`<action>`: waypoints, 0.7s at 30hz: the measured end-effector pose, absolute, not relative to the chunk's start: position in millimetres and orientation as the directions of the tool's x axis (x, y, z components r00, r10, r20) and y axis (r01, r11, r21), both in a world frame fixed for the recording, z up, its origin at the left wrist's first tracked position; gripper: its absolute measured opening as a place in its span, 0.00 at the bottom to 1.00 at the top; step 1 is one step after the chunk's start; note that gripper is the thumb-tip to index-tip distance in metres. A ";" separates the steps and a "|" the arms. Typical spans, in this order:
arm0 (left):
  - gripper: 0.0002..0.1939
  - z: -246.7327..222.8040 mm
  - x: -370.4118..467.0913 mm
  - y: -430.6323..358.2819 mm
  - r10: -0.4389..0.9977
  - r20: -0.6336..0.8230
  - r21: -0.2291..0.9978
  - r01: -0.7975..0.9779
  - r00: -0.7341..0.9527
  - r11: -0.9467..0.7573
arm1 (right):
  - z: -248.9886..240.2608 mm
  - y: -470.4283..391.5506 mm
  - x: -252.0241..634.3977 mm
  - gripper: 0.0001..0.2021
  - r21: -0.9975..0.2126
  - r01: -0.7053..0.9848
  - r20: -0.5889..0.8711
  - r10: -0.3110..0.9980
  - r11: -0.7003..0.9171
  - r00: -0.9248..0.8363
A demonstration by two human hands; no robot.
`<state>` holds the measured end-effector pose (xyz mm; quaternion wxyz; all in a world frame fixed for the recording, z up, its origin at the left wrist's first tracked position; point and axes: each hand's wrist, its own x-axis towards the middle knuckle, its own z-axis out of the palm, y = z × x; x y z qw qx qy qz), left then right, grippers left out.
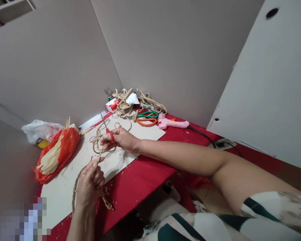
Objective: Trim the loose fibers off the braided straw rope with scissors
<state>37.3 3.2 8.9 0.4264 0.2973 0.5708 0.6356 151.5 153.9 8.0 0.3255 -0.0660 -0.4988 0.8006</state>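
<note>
My left hand (89,182) is closed around a braided straw rope (74,192), whose ends hang on either side of the wrist. Just above it, my right hand (122,139) is closed too, with red-handled scissors (109,134) tucked in its fingers and the blades pointing up and away. A stretch of the rope runs between both hands, and the right fingertips touch it. More rope lies in loose loops (96,138) on the pale board (62,197) behind the hands. Whether the scissors' blades are parted is hard to make out.
An orange bag (71,142) with dried straw strips (51,157) sits on the left by a white plastic bag (41,129). At the back are a rope heap (125,107), green-and-orange-handled scissors (147,123) and a pink glue gun (174,123) with a black cord. Red cloth (150,170) covers the table.
</note>
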 end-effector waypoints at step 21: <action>0.15 3.5 59.4 4.2 0.428 0.225 0.973 0.176 -0.875 -0.153 | 6.6 149.8 180.8 0.21 -0.142 0.136 0.474 0.188 0.981 -0.860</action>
